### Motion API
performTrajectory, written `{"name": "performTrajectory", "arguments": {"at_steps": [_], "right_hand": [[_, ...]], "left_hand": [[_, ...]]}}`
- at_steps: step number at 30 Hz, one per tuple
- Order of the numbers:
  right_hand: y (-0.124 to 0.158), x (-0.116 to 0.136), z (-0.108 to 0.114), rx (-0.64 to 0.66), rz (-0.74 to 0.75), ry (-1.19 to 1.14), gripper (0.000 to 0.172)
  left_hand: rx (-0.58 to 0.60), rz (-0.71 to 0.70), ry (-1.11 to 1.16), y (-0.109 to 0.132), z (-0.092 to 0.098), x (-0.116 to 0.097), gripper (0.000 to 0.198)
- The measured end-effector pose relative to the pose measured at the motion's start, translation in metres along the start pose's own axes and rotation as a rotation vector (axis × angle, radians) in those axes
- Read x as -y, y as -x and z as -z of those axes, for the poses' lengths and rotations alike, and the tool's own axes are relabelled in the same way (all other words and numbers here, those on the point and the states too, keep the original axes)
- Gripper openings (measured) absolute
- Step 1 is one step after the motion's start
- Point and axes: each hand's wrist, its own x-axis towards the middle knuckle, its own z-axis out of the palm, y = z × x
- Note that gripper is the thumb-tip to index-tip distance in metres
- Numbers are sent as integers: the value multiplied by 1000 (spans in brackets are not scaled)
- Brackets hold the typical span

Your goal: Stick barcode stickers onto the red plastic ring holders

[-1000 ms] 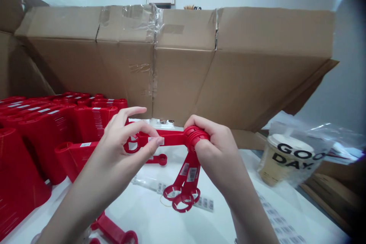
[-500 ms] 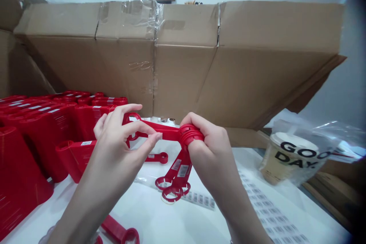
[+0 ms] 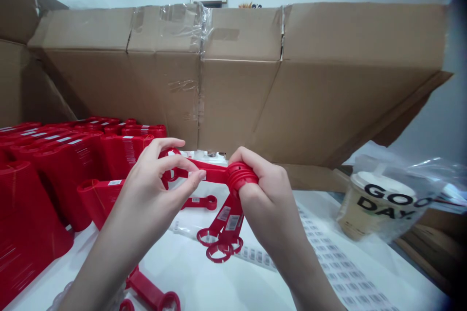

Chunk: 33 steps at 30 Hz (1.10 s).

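My right hand (image 3: 268, 194) is closed around the stacked ring ends of several red plastic ring-ended pieces (image 3: 242, 177). Two or more of them fan downward, with barcode labels (image 3: 232, 222) on their flat bars. Another red piece (image 3: 215, 174) points left toward my left hand (image 3: 153, 187). That hand's thumb and index finger pinch a small white label (image 3: 203, 175) against this piece's bar, while the other fingers are raised. The far ring of the piece is partly hidden behind my left fingers.
Stacks of red pieces (image 3: 65, 170) stand at the left. Loose red pieces (image 3: 151, 291) lie in front and behind my hands (image 3: 200, 202). A barcode label sheet (image 3: 339, 272) and a bagged cup (image 3: 379, 204) are at the right. Cardboard (image 3: 237, 102) rises behind.
The view has shifted slightly, so the background sits a little further right and lower. Both hands keep nearly the same hold, the left pinch still at the white label.
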Motion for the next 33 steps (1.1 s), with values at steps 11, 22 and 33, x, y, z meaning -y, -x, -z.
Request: {"name": "performTrajectory", "arguments": {"at_steps": [11, 22, 33], "right_hand": [[-2, -5, 0, 24, -44, -94, 17], [3, 3, 0, 9, 47, -81, 17], [12, 13, 15, 2, 205, -134, 17]], "left_hand": [[13, -38, 6, -1, 0, 3, 26], [71, 93, 123, -5, -6, -3, 28], [-11, 88, 145, -14, 1, 6, 55]]}}
